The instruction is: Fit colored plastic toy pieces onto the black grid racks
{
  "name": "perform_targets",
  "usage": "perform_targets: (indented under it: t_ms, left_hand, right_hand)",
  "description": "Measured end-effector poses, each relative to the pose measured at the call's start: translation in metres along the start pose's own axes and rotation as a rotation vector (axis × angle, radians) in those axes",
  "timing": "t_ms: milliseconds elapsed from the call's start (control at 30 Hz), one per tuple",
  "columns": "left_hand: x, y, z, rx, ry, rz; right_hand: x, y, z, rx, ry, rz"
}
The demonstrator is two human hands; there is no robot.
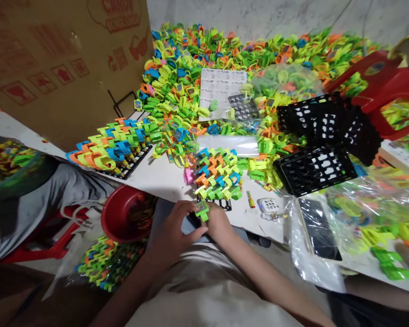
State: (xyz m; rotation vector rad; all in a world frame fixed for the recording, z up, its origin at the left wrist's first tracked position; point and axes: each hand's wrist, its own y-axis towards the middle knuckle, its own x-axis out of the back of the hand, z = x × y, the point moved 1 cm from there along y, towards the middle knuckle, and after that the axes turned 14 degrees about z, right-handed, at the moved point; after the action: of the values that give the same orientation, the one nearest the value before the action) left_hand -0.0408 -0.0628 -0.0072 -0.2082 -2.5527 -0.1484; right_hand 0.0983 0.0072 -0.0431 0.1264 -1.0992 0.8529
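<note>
My right hand [218,225] is closed around a green toy watch [202,211] at the table's front edge; its fingertips are hidden. Beside it, my left hand [177,229] has its thumb stretched away from the fingers, and its index finger reaches the watch's left side. Just beyond the hands, a block of yellow, green, orange and blue toy watches [218,170] stands in rows on a black plastic rack [225,204]. A pink toy watch [188,175] is at the block's left. To the right lies a small candy-filled tube [250,200].
A second filled rack [112,145] stands at left before a large cardboard box [61,68]. Loose watches [177,59] are heaped along the wall. Black racks [313,168], a phone [318,229] and a white earphone case [270,205] lie right. A red bowl [114,218] sits below left, near another person's leg.
</note>
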Motion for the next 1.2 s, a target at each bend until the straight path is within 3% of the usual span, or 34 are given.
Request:
perform_targets:
  t_ms: [100, 200, 333, 467, 567, 700, 767, 900, 1100, 1200]
  left_hand:
    - [-0.012, 0.004, 0.004, 0.025, 0.028, -0.165]
    - [-0.015, 0.008, 0.007, 0.120, 0.044, -0.239]
    - [-0.015, 0.015, 0.008, 0.240, 0.044, -0.186]
    - [-0.011, 0.023, 0.014, 0.212, 0.012, -0.069]
    - [0.003, 0.034, 0.032, 0.209, -0.089, -0.008]
    - [0.023, 0.058, 0.063, 0.230, -0.150, -0.125]
    - [0.027, 0.069, 0.073, 0.213, -0.190, -0.121]
    - [0.019, 0.070, 0.074, 0.167, -0.278, 0.020]
    - [-0.001, 0.039, 0.054, 0.129, -0.329, 0.049]
    - [-0.002, 0.030, 0.054, 0.063, -0.309, 0.171]
  right_hand:
    - [0.006, 0.004, 0.008, -0.020, -0.043, 0.053]
    - [0.009, 0.005, 0.011, -0.032, -0.070, 0.061]
    - [0.003, 0.003, 0.001, -0.011, 0.061, -0.048]
    - [-0.002, 0.002, -0.009, 0.026, 0.245, -0.132]
    - [-0.002, 0.000, -0.009, 0.085, 0.354, -0.139]
    - [-0.007, -0.008, -0.013, 0.106, 0.479, -0.179]
    - [-0.009, -0.011, -0.017, 0.099, 0.503, -0.206]
    - [-0.008, -0.012, -0.019, 0.108, 0.334, -0.240]
    - [-0.006, -0.014, -0.020, 0.070, -0.087, -0.206]
    - [-0.011, -0.020, -0.032, 0.085, -0.167, -0.273]
